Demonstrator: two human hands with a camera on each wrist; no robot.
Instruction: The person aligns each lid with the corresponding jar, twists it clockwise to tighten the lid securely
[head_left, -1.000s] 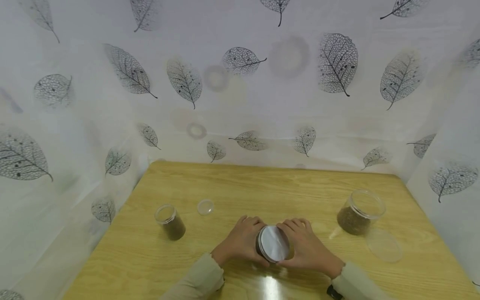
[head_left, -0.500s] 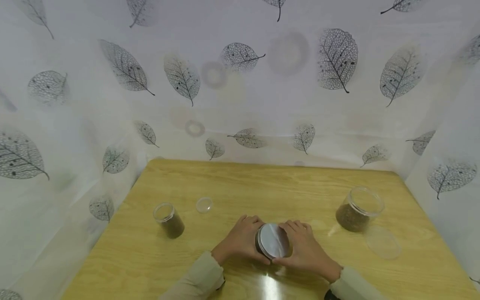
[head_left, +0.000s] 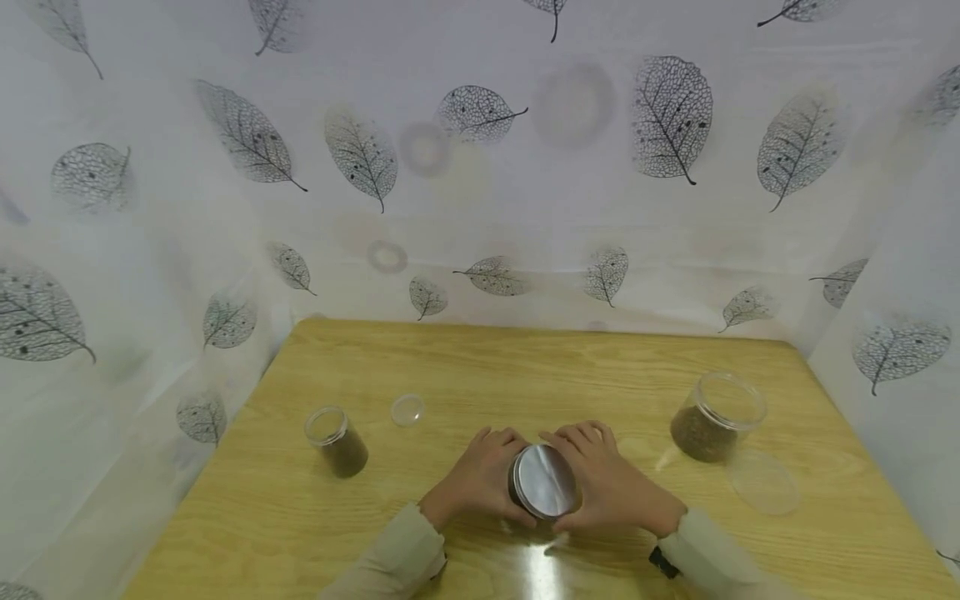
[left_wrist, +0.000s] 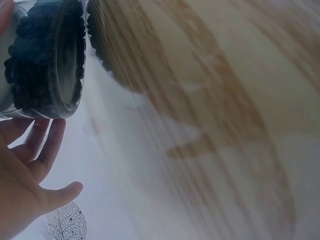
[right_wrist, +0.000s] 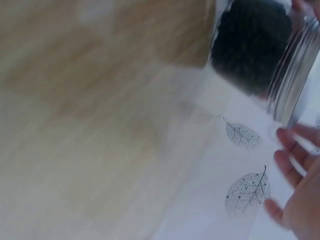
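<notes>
A clear jar (right_wrist: 252,45) filled with small dark pieces that look like beans stands tilted between both hands near the table's front. Its round silvery lid (head_left: 546,481) faces up towards the head camera. My left hand (head_left: 483,477) grips the jar's left side, thumb to the front and fingers behind. My right hand (head_left: 611,483) curves round the lid's right side, fingertips at the far rim and thumb at the near rim. The left wrist view shows the dark contents (left_wrist: 35,55) close to the jar's base, with fingertips against the wall.
On the wooden table (head_left: 480,367), a narrow lidless jar (head_left: 345,450) of dark contents stands at left, a small clear lid (head_left: 407,410) beside it. At right are a wider lidless jar (head_left: 705,429), partly filled with brown material, and a large clear lid (head_left: 763,482). Leaf-printed sheeting (head_left: 480,192) surrounds the table.
My right hand's fingers have shifted left along the lid's far rim, and its thumb has moved slightly right. The left hand keeps its grip on the jar.
</notes>
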